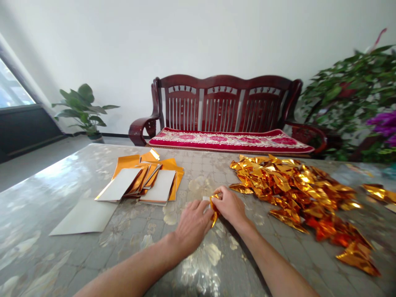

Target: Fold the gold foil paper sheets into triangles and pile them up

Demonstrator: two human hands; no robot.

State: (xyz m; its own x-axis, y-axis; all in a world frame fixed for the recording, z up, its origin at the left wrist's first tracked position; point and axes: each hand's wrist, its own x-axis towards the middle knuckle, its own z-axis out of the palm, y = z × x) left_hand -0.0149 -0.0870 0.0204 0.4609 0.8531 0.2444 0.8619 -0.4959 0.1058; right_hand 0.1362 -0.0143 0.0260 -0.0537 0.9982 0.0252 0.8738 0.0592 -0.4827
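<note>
Between my hands is a small piece of gold foil paper [213, 210], folded and white-backed at one corner. My left hand [193, 227] and my right hand [227, 206] both pinch it at the fingertips, just above the glossy floral table cover [198, 264]. To the right of my right hand lies a large heap of folded gold foil pieces [297, 194]. Left of my hands sits a loose stack of flat orange-gold sheets [145, 181] with white backs. One plain pale sheet [85, 216] lies apart, nearer the table's left edge.
A few more folded foil pieces [379, 194] lie at the far right of the table. Beyond the far edge stand a dark red wooden bench [222, 103] with a red cushion, a potted plant [83, 111] by the wall, and a leafy plant [349, 95].
</note>
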